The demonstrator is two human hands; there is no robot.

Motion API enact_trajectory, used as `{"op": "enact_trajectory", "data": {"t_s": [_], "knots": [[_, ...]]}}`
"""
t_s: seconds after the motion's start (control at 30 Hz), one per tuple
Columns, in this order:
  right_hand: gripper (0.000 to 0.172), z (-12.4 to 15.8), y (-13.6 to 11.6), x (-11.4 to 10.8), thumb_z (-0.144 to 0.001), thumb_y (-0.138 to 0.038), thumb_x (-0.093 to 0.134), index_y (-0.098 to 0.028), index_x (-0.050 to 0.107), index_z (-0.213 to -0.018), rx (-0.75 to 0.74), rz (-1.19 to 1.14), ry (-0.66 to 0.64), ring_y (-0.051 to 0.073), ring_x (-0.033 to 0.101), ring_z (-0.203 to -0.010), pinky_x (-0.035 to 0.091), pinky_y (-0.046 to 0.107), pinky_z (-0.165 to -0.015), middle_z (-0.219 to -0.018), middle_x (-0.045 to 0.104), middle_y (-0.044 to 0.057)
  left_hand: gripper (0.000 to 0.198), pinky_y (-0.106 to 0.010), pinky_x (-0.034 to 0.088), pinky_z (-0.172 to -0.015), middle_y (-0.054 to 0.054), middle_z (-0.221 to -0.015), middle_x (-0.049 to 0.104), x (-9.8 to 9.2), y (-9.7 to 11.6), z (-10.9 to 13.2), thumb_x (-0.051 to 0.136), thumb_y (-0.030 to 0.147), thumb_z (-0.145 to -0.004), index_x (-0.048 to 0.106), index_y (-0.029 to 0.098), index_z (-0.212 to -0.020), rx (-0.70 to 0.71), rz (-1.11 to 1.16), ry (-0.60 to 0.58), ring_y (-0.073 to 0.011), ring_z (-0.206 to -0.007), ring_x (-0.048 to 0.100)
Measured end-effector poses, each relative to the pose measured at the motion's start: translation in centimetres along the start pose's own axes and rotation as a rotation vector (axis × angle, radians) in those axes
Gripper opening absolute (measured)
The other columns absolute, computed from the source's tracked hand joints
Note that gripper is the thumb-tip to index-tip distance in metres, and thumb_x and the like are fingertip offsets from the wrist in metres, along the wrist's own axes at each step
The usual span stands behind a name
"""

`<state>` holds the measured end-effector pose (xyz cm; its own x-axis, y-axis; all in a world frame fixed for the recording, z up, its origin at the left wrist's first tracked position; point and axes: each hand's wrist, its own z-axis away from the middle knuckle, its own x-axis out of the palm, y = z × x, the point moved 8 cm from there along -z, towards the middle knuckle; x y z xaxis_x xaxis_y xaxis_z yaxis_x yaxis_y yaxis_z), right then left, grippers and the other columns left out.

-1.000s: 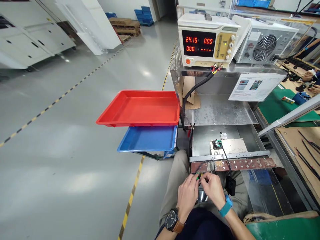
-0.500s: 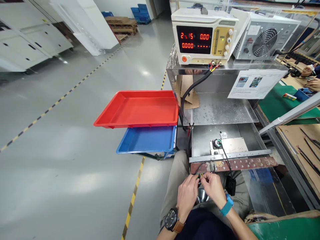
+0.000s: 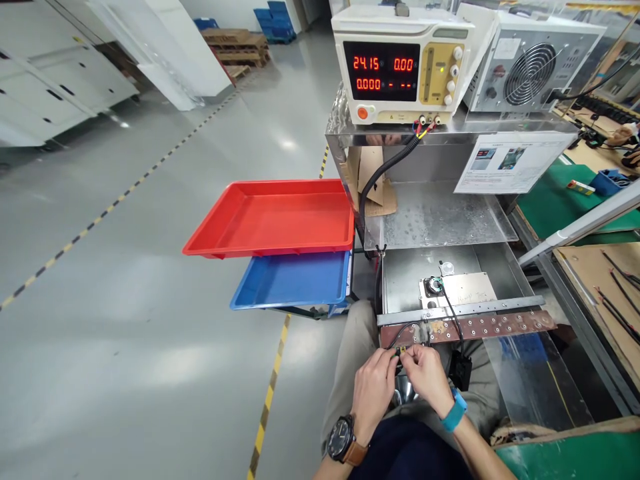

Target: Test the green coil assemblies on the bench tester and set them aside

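Observation:
My left hand [image 3: 373, 387] is closed, its fingertips pinching a small black-and-yellow piece [image 3: 401, 351] with a thin black cable beside it. Just to the right, my right hand [image 3: 429, 381] pinches at the same piece; its exact kind is too small to make out. Both hands are just below a brown perforated strip [image 3: 485, 328] on the drawer's front edge. Behind the strip lies a silver plate [image 3: 473, 288] with a round black-and-green part [image 3: 433, 286]. From that part a black cable runs down to a black block [image 3: 461, 370]. Below my fingers shows a shiny metal bowl-like object [image 3: 406, 390].
A power supply [image 3: 403, 70] with red digits stands on the metal shelf, beside a grey fan unit [image 3: 537, 73]. To the left, a red tray [image 3: 280, 220] sits above a blue tray [image 3: 295, 280]. Cables lie on the right bench [image 3: 585, 280]. Another person's hand [image 3: 621, 135] shows far right.
My view has shifted slightly. Both hands keep their pinch at nearly the same spot. The other person's hands at far right have moved.

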<state>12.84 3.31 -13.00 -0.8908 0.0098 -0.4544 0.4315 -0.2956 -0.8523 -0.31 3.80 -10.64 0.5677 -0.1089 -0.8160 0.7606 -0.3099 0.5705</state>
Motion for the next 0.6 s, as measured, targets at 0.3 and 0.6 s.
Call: {"op": "enact_trajectory", "data": {"t_s": [0.3, 0.6], "knots": [[0.028, -0.1, -0.18, 0.01, -0.087, -0.025, 0.05, -0.018, 0.053, -0.059, -0.02, -0.035, 0.018, 0.014, 0.05, -0.056, 0.03, 0.024, -0.055, -0.057, 0.057, -0.001, 0.03, -0.029, 0.056, -0.069, -0.005, -0.09, 0.073, -0.14, 0.12, -0.25, 0.039, 0.025, -0.103, 0.068, 0.019, -0.104, 0.076, -0.02, 0.062, -0.019, -0.079, 0.073], [0.029, -0.35, 0.18, 0.38, -0.086, -0.023, 0.05, -0.018, 0.053, -0.058, -0.026, -0.038, 0.036, 0.013, 0.05, -0.055, 0.029, 0.024, -0.056, -0.056, 0.057, 0.0, 0.032, -0.026, 0.055, -0.064, -0.006, -0.087, 0.073, -0.45, 0.0, -0.38, 0.038, 0.028, -0.104, 0.069, 0.02, -0.1, 0.117, -0.01, 0.104, -0.0177, -0.074, 0.073]]}}
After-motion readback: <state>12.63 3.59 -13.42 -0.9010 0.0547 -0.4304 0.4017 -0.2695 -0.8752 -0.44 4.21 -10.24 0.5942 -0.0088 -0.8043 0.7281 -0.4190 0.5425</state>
